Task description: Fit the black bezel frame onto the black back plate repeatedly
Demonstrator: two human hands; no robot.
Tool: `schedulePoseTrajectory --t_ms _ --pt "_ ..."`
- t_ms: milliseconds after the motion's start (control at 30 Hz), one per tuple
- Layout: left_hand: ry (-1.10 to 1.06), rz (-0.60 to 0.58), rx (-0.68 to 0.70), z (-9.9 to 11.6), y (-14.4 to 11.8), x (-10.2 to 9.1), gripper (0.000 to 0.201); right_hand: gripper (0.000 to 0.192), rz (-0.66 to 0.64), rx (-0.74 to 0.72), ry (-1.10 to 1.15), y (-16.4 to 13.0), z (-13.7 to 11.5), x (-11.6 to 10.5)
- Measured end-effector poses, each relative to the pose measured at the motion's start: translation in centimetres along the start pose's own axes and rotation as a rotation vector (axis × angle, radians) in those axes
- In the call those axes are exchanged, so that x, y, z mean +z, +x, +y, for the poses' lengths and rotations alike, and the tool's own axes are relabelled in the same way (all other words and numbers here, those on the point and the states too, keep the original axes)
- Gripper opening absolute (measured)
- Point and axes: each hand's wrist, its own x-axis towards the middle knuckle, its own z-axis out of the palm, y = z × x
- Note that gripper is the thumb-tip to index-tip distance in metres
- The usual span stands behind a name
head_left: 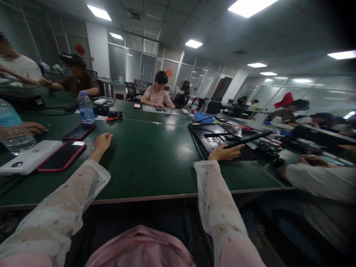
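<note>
Head view: your right hand point(225, 152) grips black laptop panel point(244, 140); left hand point(102, 142) loosely curled, empty, beside two red-cased phones point(61, 155); panel's far end blurred.

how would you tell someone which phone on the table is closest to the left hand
Start at the big dark green table and find the left hand resting on it. Just left of that hand lies a flat black-screened phone in a red case, face up beside a white rectangular power bank. A second red-cased phone lies farther back near the clear plastic water bottle; the nearer, larger-looking one is meant.
</note>
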Motion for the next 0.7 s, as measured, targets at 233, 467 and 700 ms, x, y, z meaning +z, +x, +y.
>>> schedulePoseTrajectory --t_ms 233,467,700 --pt "0.007 0.010 0.017 -0.3 0.1 0.3 0.049 0.070 -0.317 -0.535 0.196 -2.7 -2.3 1.4" --pt "-0.042 0.075 0.054 0.3 -0.3 0.0 0.052 0.067 -0.471 -0.582 0.253 -6.1 -5.1 0.9" --pt "-0.114 0.255 0.157 1.6 -1.0 -0.2 0.078 0.075 -0.644 -0.423 0.217 -6.2 -4.2 2.1"
